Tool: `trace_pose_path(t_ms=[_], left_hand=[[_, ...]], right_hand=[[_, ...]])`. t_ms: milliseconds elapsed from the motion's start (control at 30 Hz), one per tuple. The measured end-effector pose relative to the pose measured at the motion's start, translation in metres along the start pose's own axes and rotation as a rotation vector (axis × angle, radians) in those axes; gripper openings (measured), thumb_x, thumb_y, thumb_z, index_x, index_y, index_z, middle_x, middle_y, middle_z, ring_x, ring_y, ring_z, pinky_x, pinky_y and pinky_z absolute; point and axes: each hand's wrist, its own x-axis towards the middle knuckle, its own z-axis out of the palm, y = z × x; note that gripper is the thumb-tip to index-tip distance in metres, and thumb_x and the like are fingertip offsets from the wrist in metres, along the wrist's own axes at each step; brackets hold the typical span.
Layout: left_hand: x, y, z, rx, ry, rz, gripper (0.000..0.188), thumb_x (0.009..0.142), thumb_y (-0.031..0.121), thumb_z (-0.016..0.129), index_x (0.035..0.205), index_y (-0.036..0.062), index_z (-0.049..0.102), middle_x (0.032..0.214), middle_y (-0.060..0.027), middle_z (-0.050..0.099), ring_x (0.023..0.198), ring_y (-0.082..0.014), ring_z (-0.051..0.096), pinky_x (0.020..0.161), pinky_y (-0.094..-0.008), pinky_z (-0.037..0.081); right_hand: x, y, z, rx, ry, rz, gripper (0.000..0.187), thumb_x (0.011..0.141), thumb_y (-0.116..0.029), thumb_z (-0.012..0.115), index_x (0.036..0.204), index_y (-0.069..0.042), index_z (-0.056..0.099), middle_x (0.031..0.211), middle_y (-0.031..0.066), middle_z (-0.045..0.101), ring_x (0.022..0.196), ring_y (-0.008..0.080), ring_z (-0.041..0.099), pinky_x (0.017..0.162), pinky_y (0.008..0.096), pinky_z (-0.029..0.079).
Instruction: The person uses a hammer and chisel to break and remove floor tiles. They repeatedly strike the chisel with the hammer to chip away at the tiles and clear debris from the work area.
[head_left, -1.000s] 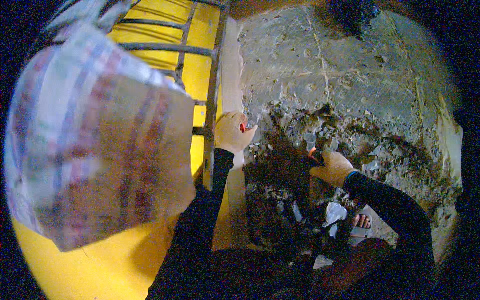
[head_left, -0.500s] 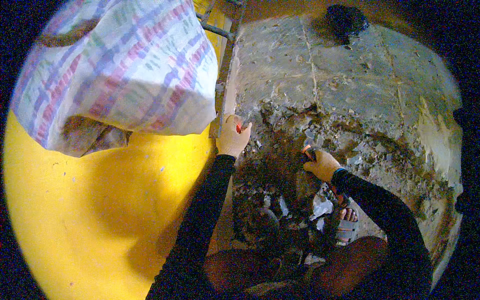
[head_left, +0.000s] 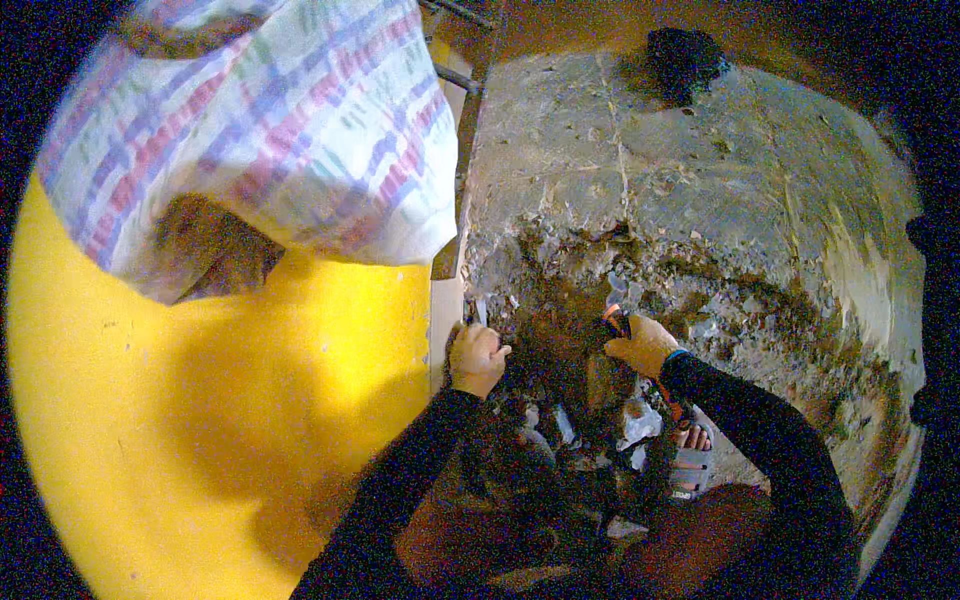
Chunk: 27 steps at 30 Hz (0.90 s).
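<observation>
My left hand [head_left: 479, 360] is closed beside the base of the yellow wall [head_left: 330, 400], its fingers curled. What it grips, if anything, is hidden; a pale narrow piece stands just above the knuckles. My right hand [head_left: 643, 346] is wrapped round a tool with an orange and black handle [head_left: 616, 321], whose working end I cannot make out. It hovers over broken rubble [head_left: 560, 300]. Below the right wrist lie white-grey chunks [head_left: 640, 422], close to my sandalled foot [head_left: 691, 450].
A checked white, red and blue cloth [head_left: 330, 150] hangs over the wall at upper left. Beside it runs a metal frame [head_left: 459, 80]. Cracked concrete [head_left: 690, 190] spreads beyond the rubble, with a dark heap [head_left: 685, 65] at the far end.
My left hand has come down along the wall base toward me, and the red thing seen in it earlier no longer shows. My right hand has hardly moved.
</observation>
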Motion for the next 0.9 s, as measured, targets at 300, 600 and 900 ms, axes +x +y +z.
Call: trace_pose_path(t_ms=[300, 600, 900], left_hand=[[-0.008, 0.023, 0.025, -0.059, -0.123, -0.708, 0.114, 0.063, 0.059, 0.087, 0.147, -0.0036, 0.043, 0.138, -0.0225, 0.055, 0.132, -0.0398, 0.053, 0.109, -0.0485, 0.046], [-0.022, 0.002, 0.018, -0.047, -0.325, -0.643, 0.085, 0.069, 0.042, 0.086, 0.135, 0.0007, 0.05, 0.136, -0.0234, 0.057, 0.121, -0.0406, 0.062, 0.101, -0.0492, 0.052], [-0.015, -0.012, 0.031, -0.721, -0.288, -0.821, 0.034, 0.082, 0.029, 0.08, 0.098, 0.0046, 0.062, 0.073, -0.007, 0.067, 0.065, -0.0228, 0.067, 0.065, -0.0356, 0.055]], right_hand=[[0.003, 0.009, 0.004, 0.091, 0.034, -0.14, 0.05, 0.081, -0.029, 0.076, 0.125, -0.01, 0.061, 0.11, 0.0239, 0.072, 0.104, 0.0447, 0.068, 0.09, 0.0491, 0.053], [0.005, 0.016, 0.004, 0.121, 0.001, -0.181, 0.056, 0.082, -0.037, 0.074, 0.128, -0.007, 0.063, 0.108, 0.0249, 0.072, 0.105, 0.0438, 0.069, 0.092, 0.0475, 0.054], [0.011, 0.023, 0.01, 0.015, -0.032, -0.062, 0.051, 0.083, -0.044, 0.075, 0.114, -0.005, 0.065, 0.101, 0.0249, 0.072, 0.099, 0.0447, 0.068, 0.086, 0.0506, 0.053]])
